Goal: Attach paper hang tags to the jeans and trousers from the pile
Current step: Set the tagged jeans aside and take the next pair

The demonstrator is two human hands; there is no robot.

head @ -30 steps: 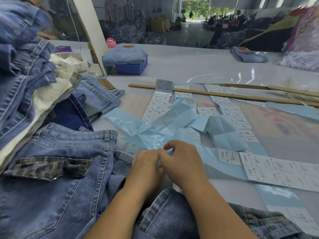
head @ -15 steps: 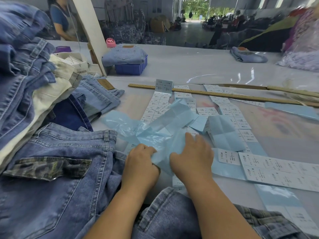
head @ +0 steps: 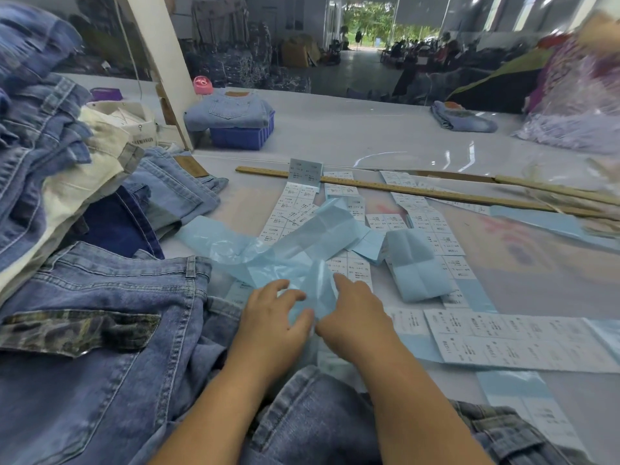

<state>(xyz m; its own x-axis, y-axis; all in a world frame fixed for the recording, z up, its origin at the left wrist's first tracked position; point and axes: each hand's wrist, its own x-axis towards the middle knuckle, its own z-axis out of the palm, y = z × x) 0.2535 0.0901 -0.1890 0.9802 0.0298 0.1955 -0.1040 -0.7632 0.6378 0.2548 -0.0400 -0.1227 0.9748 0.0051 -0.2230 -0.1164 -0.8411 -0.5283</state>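
A pair of blue jeans with a camouflage pocket flap lies at the front left. A pile of jeans and trousers rises at the far left. Strips of white printed tags on pale blue backing spread across the table. My left hand and my right hand meet over a crumpled strip of pale blue backing paper. The left hand's fingers curl round its near end. My right hand pinches the same strip, with its forefinger stretched forward.
A long wooden ruler lies across the table beyond the tags. A blue crate carries folded jeans further back. A white post stands at the back left. More denim lies under my forearms.
Both hands have shifted slightly on the blue backing strip. The right hand has pulled back toward the left hand and now pinches the paper instead of lying flat on it.
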